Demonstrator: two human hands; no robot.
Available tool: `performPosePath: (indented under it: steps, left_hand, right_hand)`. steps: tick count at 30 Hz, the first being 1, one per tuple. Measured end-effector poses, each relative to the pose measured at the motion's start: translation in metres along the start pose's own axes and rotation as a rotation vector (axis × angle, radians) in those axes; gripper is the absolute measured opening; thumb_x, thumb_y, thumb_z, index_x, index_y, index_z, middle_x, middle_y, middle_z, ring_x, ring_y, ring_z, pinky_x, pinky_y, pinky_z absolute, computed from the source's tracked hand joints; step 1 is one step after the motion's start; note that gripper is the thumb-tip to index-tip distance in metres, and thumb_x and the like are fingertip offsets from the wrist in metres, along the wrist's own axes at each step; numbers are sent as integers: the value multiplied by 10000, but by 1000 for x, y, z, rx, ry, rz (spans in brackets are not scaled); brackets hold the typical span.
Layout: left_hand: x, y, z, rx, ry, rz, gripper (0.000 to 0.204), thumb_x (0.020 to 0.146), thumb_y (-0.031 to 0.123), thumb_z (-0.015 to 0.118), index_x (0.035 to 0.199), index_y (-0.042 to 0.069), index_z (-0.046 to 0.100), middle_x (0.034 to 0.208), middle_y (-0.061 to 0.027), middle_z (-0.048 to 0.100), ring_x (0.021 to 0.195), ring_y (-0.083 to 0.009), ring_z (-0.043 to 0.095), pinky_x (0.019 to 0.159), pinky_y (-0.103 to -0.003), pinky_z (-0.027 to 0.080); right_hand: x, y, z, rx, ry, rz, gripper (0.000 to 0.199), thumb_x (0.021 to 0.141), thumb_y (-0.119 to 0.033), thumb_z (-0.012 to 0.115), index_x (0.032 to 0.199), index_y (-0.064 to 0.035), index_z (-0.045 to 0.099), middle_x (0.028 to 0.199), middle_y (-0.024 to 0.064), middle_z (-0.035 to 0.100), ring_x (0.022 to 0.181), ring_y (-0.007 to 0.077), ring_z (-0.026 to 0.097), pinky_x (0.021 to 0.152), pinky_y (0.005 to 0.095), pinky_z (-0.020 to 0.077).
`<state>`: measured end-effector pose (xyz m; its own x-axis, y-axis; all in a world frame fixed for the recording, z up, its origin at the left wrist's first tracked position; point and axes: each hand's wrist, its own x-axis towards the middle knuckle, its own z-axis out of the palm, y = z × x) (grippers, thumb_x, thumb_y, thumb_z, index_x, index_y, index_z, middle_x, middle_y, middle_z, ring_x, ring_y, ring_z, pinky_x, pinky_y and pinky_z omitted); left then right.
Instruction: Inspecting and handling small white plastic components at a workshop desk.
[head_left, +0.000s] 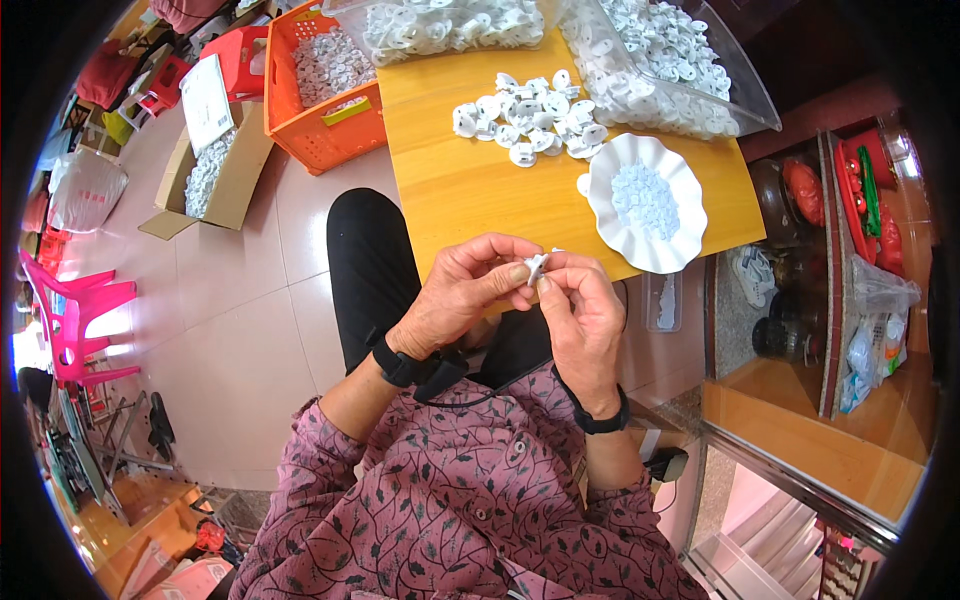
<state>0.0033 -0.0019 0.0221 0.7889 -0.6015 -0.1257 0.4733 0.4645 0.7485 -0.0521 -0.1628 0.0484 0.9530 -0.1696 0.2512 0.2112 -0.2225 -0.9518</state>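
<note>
A wooden table point(470, 190) fills the upper middle of the frame. On its far edge sit two clear bins point(720, 70) heaped with white parts; an orange crate point(320, 120) of the same stands at upper left on the floor. A loose pile point(530, 120) of white pieces lies mid-table, with a scalloped white plate point(605, 195) of tiny pale discs point(645, 200) to its right. At frame centre, below the table edge, the left hand point(460, 295) and right hand point(580, 310) meet, fingertips pinched together on one small white piece point(537, 266). This looks like the fitting step: pressing something into the piece. Whether a disc is already seated cannot be told. The next move likely calls for a firm, aligned squeeze.
</note>
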Motion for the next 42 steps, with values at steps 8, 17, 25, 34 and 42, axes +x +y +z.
performPosePath:
  steps: [8, 17, 25, 34, 42]
  left_hand:
    - [1, 2, 5, 1, 50, 39, 244, 997, 109, 601, 1208, -11, 616, 1028, -76, 665, 814, -134, 656, 764, -262, 573]
    - [1, 19, -1, -45, 85, -7, 254, 998, 131, 608, 1209, -9, 621, 1010, -56, 669, 777, -112, 649, 716, -245, 563]
    - [50, 123, -11, 438, 120, 78, 220, 1004, 187, 604, 1092, -7, 658, 936, -36, 671, 739, -96, 633, 690, -221, 529]
    - [141, 228, -37, 186, 251, 485, 200, 987, 120, 601, 1082, -55, 584, 999, -142, 644, 870, -210, 661, 822, -332, 591]
    - [92, 98, -34, 925, 221, 34, 281, 948, 219, 674, 1044, -45, 688, 803, -40, 680, 714, -99, 660, 671, -240, 548]
  right_hand:
    - [3, 4, 1, 2, 9, -8, 47, 921, 11, 643, 954, 28, 615, 1050, 128, 639, 848, 152, 638, 751, 275, 530]
    - [-6, 6, -1, -3, 43, 123, 102, 929, -10, 653, 1017, 41, 643, 1052, 102, 666, 877, 126, 626, 779, 260, 521]
    - [-29, 20, -17, -81, -3, 184, 99, 916, -25, 670, 994, 36, 663, 961, 88, 683, 781, 122, 620, 700, 257, 511]
    - [-21, 28, -12, -415, 114, -85, 90, 891, 33, 636, 978, 18, 618, 960, 149, 646, 829, 285, 646, 721, 333, 525]
    - [-2, 26, -21, -940, -32, -341, 337, 813, 25, 606, 1149, 12, 637, 1185, 114, 607, 1058, 292, 564, 882, 427, 425]
